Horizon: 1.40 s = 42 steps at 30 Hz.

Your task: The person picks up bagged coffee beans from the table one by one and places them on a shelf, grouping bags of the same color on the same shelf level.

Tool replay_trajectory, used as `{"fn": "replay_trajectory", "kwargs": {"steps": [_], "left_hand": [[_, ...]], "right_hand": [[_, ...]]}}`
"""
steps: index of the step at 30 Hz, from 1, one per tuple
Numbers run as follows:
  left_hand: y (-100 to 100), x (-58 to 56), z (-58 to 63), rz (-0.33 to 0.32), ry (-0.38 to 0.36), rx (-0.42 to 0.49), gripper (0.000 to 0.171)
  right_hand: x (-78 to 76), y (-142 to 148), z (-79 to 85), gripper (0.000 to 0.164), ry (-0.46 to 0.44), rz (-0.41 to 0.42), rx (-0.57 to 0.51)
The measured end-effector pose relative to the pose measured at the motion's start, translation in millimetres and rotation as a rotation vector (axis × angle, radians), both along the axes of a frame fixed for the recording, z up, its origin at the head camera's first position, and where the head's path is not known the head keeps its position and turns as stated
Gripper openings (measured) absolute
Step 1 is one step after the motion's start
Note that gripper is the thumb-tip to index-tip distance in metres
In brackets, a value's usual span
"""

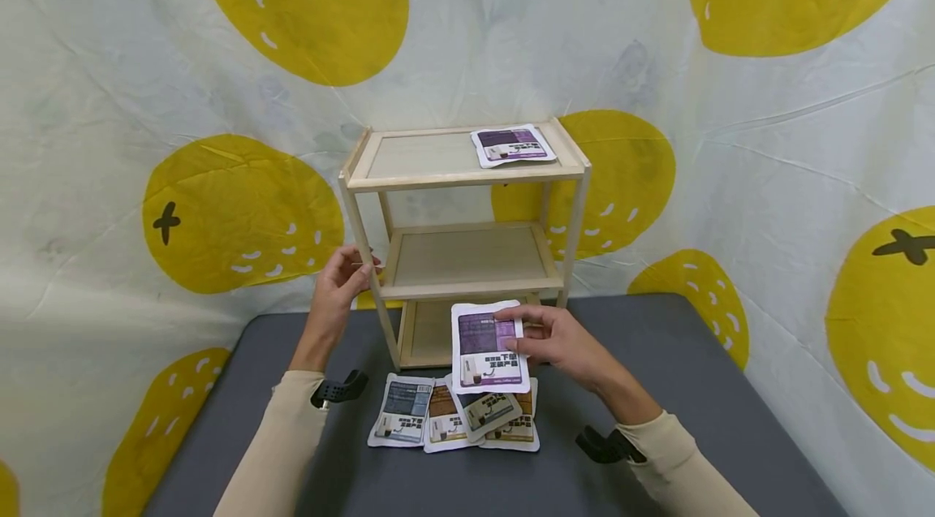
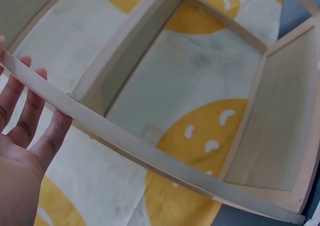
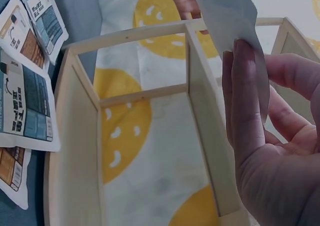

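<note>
A small three-tier wooden shelf (image 1: 473,291) stands on the table. My left hand (image 1: 345,277) holds its left front post, thumb by the near side and fingers reaching behind; in the left wrist view, the fingers (image 2: 31,108) show beside that post. My right hand (image 1: 551,338) pinches a white-edged purple pouch (image 1: 478,338) in front of the lowest tier, above other pouches. The right wrist view shows that pouch's pale back (image 3: 230,16) between thumb and fingers. Another purple pouch (image 1: 511,145) lies on the top tier, at its right.
On the dark grey table (image 1: 621,387), before the shelf, lie a blue-grey pouch (image 1: 402,411), a brown pouch (image 1: 441,411), a dark-panelled pouch (image 1: 491,413) and an orange-brown pouch (image 1: 522,434), partly overlapping. Behind the shelf hangs a pale cloth (image 1: 453,30) with yellow fruit prints.
</note>
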<state>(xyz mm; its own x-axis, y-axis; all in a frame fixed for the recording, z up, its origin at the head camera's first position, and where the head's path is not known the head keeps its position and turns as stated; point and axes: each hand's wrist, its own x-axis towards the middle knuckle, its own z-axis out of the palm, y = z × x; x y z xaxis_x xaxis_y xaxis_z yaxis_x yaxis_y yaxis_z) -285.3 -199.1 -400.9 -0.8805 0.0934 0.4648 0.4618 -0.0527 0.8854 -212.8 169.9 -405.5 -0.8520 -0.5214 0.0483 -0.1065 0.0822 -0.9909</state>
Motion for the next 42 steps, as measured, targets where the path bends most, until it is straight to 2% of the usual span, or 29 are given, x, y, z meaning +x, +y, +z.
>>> {"fn": "replay_trajectory", "kwargs": {"steps": [5, 19, 25, 30, 37, 42], "left_hand": [[0.3, -1.3, -0.9, 0.01, 0.005, 0.017, 0.037], [-0.3, -3.6, -1.7, 0.02, 0.021, -0.005, 0.037], [-1.1, -3.3, -2.6, 0.008, 0.017, -0.017, 0.039], [0.3, -2.3, -1.9, 0.018, 0.006, -0.016, 0.035], [0.5, -0.7, -0.3, 0.023, 0.001, -0.027, 0.041], [1.0, -0.5, -0.4, 0.026, -0.003, -0.034, 0.039]], "right_hand": [[-0.9, -1.1, 6.2, 0.046, 0.001, 0.005, 0.003], [-3.4, -2.7, 33.2, 0.042, 0.071, 0.027, 0.04], [-4.6, 0.1, 44.6, 0.043, 0.092, 0.045, 0.037], [-6.1, 1.8, 56.6, 0.044, 0.115, 0.053, 0.028], [-7.6, 1.5, 73.8, 0.046, 0.138, 0.073, 0.035], [-8.6, 1.3, 81.8, 0.047, 0.166, 0.081, 0.044]]}}
